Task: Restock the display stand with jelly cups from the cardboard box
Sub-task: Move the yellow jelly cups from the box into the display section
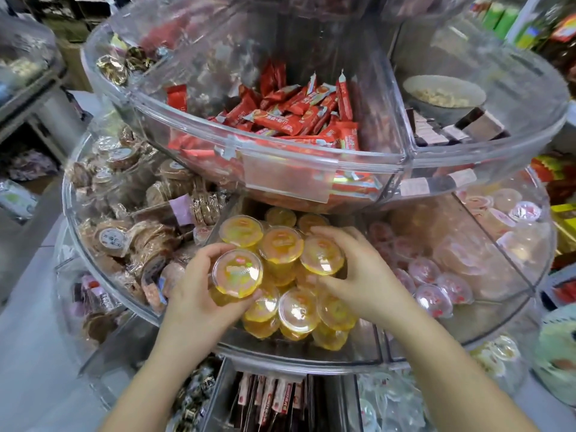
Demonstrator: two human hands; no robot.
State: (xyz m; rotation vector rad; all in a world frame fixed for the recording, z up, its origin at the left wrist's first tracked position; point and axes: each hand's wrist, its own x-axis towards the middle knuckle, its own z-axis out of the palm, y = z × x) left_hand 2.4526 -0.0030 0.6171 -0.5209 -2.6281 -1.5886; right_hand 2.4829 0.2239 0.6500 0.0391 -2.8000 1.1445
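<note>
Left hand (199,294) wrapped round one yellow jelly cup with a clear domed lid (237,275), fingers curled behind it and thumb along its near edge, held just above the near left of the pile. Right hand (358,275) curled over a second yellow lidded cup (321,255) at the top of the heap, fingertips on its far rim, thumb on the near side.

Both cups in the middle compartment of the clear round acrylic display stand (311,360), middle tier, amid a heap of matching yellow jelly cups (299,310) stacked to the near wall.

To the left in the same tier, beyond a clear divider: round brown biscuits in clear wrappers (124,238). To the right, beyond another divider: pale pink jelly cups with clear lids (436,285).

In the tier above, farther back: red foil snack bars (299,120) heaped in the centre compartment, dark brown wrapped blocks (455,129) to the right, gold-wrapped sweets (115,68) to the far left.

In the tier below, near: red-and-white stick packets (268,397) standing on end.
</note>
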